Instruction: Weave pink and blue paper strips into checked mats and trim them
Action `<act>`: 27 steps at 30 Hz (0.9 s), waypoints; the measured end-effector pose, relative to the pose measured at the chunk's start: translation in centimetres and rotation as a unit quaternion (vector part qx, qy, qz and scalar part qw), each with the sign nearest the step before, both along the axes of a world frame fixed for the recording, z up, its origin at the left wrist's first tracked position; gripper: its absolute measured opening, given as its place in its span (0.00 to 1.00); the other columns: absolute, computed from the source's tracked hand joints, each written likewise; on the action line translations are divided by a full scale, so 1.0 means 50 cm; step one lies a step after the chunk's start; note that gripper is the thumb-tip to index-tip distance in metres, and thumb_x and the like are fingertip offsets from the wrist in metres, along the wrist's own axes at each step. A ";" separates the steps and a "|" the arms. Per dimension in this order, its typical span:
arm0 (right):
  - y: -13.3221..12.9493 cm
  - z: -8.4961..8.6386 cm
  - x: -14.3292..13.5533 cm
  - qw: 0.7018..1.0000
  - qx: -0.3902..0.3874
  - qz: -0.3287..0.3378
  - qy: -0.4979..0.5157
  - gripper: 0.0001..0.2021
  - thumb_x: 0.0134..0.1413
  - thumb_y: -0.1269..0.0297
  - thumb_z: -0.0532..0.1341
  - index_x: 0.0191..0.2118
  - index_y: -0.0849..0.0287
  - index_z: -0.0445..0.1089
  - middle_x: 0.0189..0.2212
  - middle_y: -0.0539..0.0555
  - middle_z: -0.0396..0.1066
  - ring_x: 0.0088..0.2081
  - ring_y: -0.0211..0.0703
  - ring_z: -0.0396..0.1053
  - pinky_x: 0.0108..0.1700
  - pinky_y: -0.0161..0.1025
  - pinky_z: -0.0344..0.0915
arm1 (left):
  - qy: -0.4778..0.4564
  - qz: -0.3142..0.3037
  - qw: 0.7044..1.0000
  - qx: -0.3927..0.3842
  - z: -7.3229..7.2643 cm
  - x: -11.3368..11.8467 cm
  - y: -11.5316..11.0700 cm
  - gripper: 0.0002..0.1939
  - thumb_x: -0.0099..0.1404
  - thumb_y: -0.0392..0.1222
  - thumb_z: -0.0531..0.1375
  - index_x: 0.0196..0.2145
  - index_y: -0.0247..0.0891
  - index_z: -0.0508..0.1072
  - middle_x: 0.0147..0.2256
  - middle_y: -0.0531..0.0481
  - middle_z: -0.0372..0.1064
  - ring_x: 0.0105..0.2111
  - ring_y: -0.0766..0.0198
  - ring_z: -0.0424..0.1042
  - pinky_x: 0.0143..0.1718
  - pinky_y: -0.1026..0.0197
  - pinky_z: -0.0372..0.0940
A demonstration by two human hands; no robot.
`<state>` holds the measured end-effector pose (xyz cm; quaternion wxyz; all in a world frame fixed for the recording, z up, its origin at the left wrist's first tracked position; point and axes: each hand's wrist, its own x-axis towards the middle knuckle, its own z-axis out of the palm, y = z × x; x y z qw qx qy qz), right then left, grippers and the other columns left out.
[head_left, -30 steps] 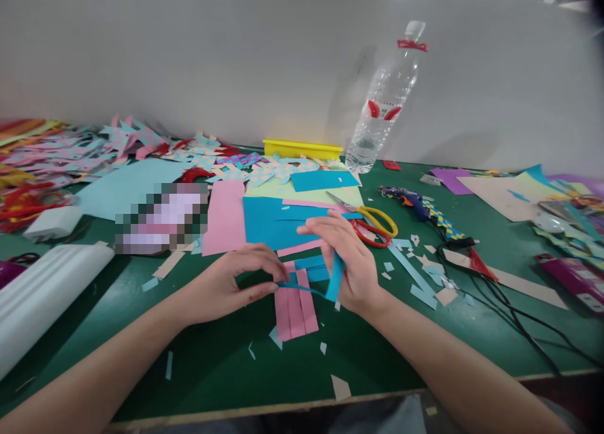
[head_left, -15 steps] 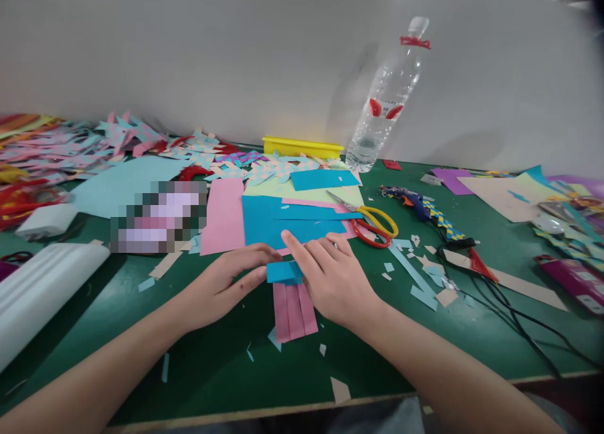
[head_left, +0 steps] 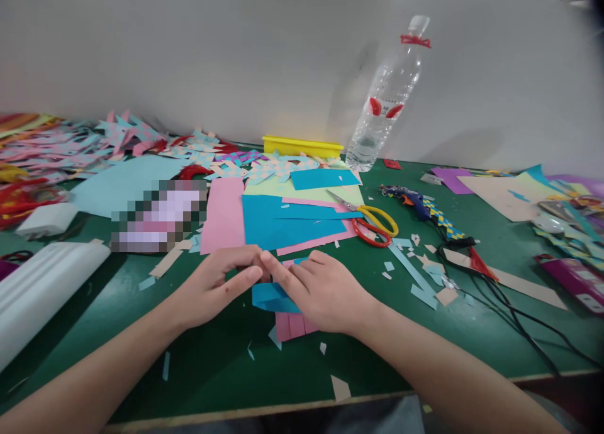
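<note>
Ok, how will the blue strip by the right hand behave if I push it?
Probably floppy: the blue strip curves back on itself beside the right hand. It looks like thin paper, so likely light for its size. A hard push might crease it or nudge the pink strips beneath.

I've got clear bottle (head_left: 387, 107) at bench's (head_left: 202, 371) back edge, yellow piece (head_left: 302, 147) just left. White block (head_left: 47, 220) toward left edge. I see purple pack (head_left: 573, 283) toward right edge, black cord (head_left: 512, 314) trailing toward front right corner.

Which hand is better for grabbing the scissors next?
Probably the right hand: the scissors lie on its side, just beyond it. The left hand is farther away and would have to reach across.
</note>
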<state>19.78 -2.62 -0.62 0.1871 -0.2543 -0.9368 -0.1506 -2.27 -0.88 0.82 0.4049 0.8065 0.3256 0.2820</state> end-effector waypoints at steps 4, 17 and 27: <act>0.000 0.007 0.002 1.000 0.022 -0.006 0.000 0.23 0.63 0.75 0.47 0.63 0.74 0.51 0.28 0.54 0.73 0.27 0.43 0.65 0.30 0.44 0.52 | 0.027 -0.012 0.998 0.051 0.000 0.009 0.000 0.13 0.67 0.50 0.57 0.32 0.37 0.72 0.30 0.51 0.68 0.29 0.64 0.68 0.32 0.64 0.65; 0.021 0.005 0.021 0.983 -0.016 -0.015 0.181 0.24 0.63 0.69 0.51 0.63 0.63 0.51 0.50 0.62 0.70 0.50 0.50 0.67 0.49 0.48 0.65 | 0.022 -0.010 0.996 -0.089 0.022 -0.024 0.009 0.10 0.65 0.45 0.59 0.30 0.38 0.69 0.25 0.53 0.69 0.23 0.68 0.67 0.25 0.67 0.63; 0.060 -0.014 0.048 0.961 -0.162 -0.008 0.222 0.23 0.62 0.72 0.51 0.62 0.55 0.51 0.45 0.56 0.71 0.46 0.46 0.69 0.48 0.50 0.67 | -0.068 0.213 0.973 -0.061 0.037 -0.076 0.031 0.09 0.65 0.44 0.59 0.42 0.41 0.70 0.29 0.55 0.66 0.20 0.73 0.57 0.20 0.68 0.55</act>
